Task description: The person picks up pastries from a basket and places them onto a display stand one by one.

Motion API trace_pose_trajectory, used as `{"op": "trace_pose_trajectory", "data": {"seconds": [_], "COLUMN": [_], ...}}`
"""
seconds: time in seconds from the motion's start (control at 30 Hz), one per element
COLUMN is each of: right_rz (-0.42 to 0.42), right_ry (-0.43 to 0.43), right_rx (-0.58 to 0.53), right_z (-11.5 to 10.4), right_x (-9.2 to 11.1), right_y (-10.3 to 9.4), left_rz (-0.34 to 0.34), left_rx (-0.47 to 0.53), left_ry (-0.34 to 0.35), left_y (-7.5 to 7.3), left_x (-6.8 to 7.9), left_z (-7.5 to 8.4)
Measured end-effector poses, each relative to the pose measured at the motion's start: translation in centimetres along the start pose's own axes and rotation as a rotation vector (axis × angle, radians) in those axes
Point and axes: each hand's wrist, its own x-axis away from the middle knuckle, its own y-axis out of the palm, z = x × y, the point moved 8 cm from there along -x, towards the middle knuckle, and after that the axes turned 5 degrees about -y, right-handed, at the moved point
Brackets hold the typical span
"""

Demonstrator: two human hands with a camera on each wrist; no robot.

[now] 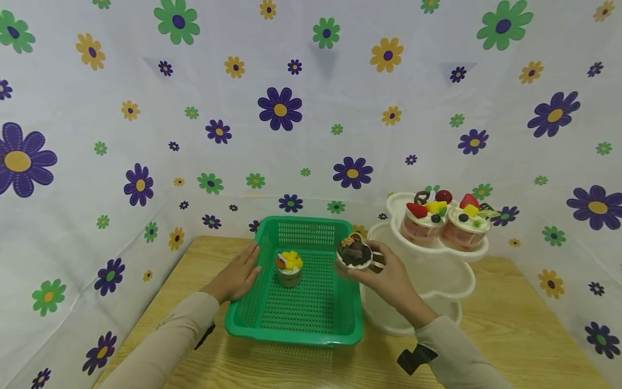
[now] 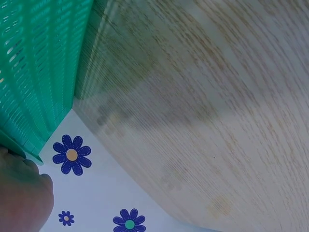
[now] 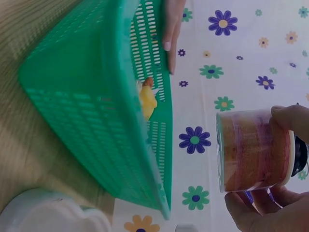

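My right hand [image 1: 389, 273] grips a dessert cup [image 1: 353, 253] with a dark chocolate topping, holding it over the right rim of the green basket [image 1: 296, 339]. In the right wrist view the cup's clear side [image 3: 253, 150] shows brown and pinkish layers between thumb and fingers. On the basket's left rim rests my left hand [image 1: 238, 273], its fingers straight and together. Inside the basket stands a second dessert cup [image 1: 290, 268] topped with yellow fruit cubes; its yellow topping [image 3: 147, 102] shows past the rim in the right wrist view.
A white tiered stand [image 1: 418, 278] with scalloped trays is right of the basket. Its top tier bears two fruit-topped dessert cups [image 1: 421, 224]. Both basket and stand are on a wooden table [image 1: 505, 324], with a flower-printed sheet [image 1: 311, 140] behind.
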Motion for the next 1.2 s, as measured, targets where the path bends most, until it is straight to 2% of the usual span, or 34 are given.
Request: {"op": "trace_pose_trajectory", "data": {"seconds": [0.37,0.6,0.83,1.2], "right_rz": [0.005,0.01,0.006,0.052], "right_ry": [0.035,0.099,0.134,0.139], "right_rx": [-0.012,-0.021,-0.023,0.032], "right_z": [1.5,2.1,2.5,2.8], "right_x": [2.2,3.2,3.9,4.5], "right_y": [-2.1,-3.1,-4.3,-5.8], "left_rz": [0.012,0.015,0.024,0.012], "left_rx": [-0.017,0.027,0.029,0.011], "left_ry": [0.014,0.013,0.022,0.021], "left_y": [0.0,-0.7,-0.7,0.0], "left_x": [-0.2,0.1,0.2,0.1], "left_z": [0.0,0.7,0.9,0.0]}}
